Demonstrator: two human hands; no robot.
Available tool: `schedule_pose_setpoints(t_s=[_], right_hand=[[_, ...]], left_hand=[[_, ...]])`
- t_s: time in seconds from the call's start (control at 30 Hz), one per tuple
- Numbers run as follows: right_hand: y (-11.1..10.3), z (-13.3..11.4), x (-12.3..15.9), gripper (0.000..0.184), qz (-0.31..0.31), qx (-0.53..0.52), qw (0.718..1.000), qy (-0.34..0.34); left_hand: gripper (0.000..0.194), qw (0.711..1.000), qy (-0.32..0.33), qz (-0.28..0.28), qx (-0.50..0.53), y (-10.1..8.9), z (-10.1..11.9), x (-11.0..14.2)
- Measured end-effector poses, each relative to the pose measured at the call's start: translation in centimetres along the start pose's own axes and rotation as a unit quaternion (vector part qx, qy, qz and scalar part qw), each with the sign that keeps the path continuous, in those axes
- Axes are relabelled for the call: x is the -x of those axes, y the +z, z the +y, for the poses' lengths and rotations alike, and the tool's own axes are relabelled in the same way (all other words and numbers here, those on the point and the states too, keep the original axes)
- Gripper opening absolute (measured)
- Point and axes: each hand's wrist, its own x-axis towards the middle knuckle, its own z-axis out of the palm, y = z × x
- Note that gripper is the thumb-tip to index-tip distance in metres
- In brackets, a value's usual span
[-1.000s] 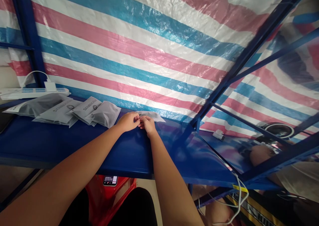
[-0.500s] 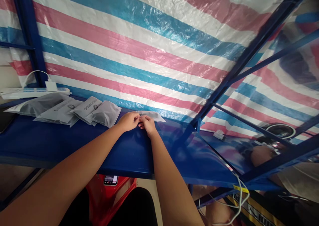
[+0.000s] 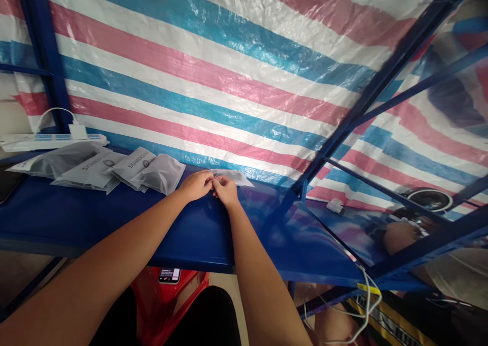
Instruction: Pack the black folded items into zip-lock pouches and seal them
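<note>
Over the blue metal shelf (image 3: 198,234), my left hand (image 3: 196,185) and my right hand (image 3: 226,188) meet fingertip to fingertip, both closed in a pinch. A translucent grey plastic bag (image 3: 240,179) lies just behind them, and their fingers seem to grip its near edge, which they mostly hide. To the left of my hands rest several more frosted plastic bags (image 3: 165,174), overlapping in a row. Dark printing shows on some of them, and the nearest bulges with contents I cannot make out.
A white power strip (image 3: 53,142) with a plugged-in charger sits at the back left. Striped plastic sheeting (image 3: 213,82) hangs behind the shelf. Blue frame bars (image 3: 343,127) rise on the right, with another person's arm (image 3: 400,237) beyond. Below, a phone (image 3: 169,275) lies on a red stool (image 3: 152,305).
My right fingers have shifted slightly and curled closer against my left fingertips. Both arms and all the bags stay where they were.
</note>
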Motion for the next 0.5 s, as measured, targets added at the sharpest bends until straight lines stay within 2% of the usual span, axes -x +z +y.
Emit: schedule_pose_setpoints(t_s=[0.5], right_hand=[[-0.13, -0.94, 0.81, 0.014, 0.024, 0.085, 0.995, -0.040]], left_hand=[[0.011, 1.000, 0.007, 0.000, 0.001, 0.05, -0.19, -0.02]])
